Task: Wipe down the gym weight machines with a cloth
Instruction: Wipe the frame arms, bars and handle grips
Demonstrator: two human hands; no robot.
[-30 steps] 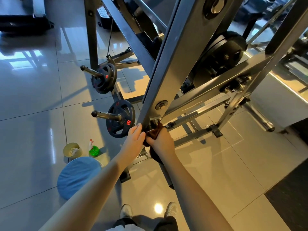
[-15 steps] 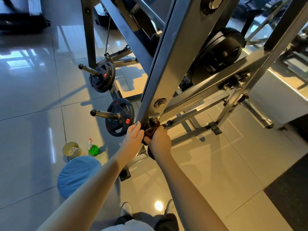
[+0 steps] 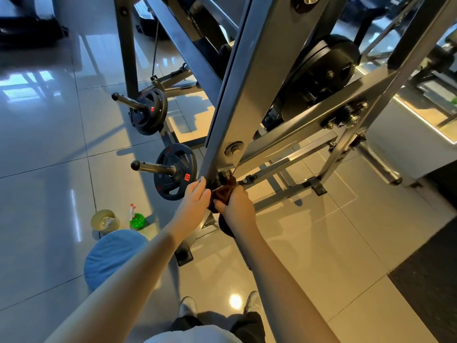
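- Cloth: small, dark brown-red, bunched into soft folds, one corner peaking up against a bolt.
- Weight machine: grey steel frame bolted at the joints. A broad slanted beam runs from the top of the view down to the hands. Large black plates sit behind it on the right.
- Cloth sits at the foot of the beam, pressed onto the joint there and wedged between the two hands.
- Right hand: fingers curled round the cloth, gripping it from the near right side, knuckles toward the camera.
- Left hand: touches the cloth's left edge, fingers reaching up along the beam's lower edge. Cannot tell whether it pinches the cloth or only rests beside it.
- Both forearms are bare and stretch away from the body, meeting at the cloth.
- Left of the hands: a black weight plate with red markings on a chrome peg. A second plate hangs farther back.
- Floor: glossy pale tiles with strong window reflections and long frame shadows. A dark mat covers the near right corner.
- On the floor, near left: a green spray bottle beside a round tin, and a blue rounded object just nearer.
- Pale shoes show at the bottom edge.
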